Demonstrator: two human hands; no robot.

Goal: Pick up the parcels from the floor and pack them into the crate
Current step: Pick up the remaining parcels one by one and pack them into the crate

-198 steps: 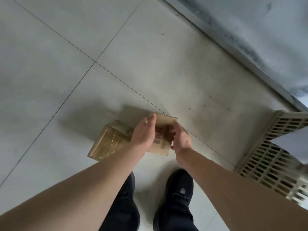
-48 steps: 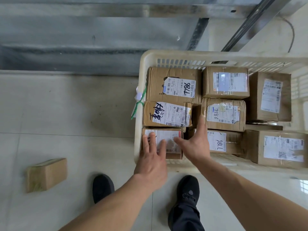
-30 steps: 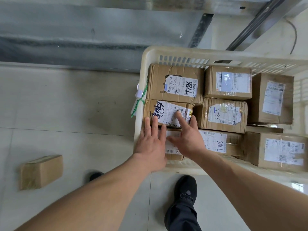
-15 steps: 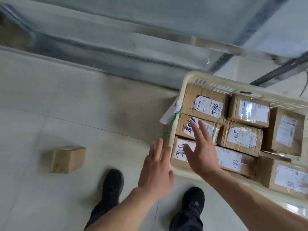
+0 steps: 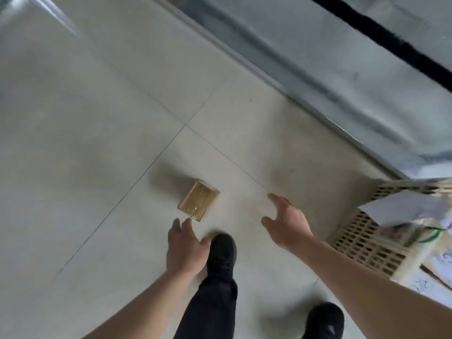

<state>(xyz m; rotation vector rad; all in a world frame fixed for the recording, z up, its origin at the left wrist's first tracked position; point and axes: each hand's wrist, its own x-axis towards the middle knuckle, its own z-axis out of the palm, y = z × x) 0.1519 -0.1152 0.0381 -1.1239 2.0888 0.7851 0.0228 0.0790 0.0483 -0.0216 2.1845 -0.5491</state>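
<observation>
One small brown cardboard parcel, wrapped in clear tape, lies on the pale tiled floor near the middle of the view. My left hand hovers just below it, fingers apart and empty. To the right of the parcel my right hand is spread open, holding nothing. The cream plastic crate shows only its perforated left wall and corner at the right edge. White labels and a green tie show inside it.
A grey metal ledge with a dark strip runs diagonally across the upper right. My two black shoes stand on the floor tiles below the hands, one of them right beside my left hand.
The view has swung left from the crate to the floor. Both hands have left the packed parcels and now hang open near the lone parcel, which is much closer.
</observation>
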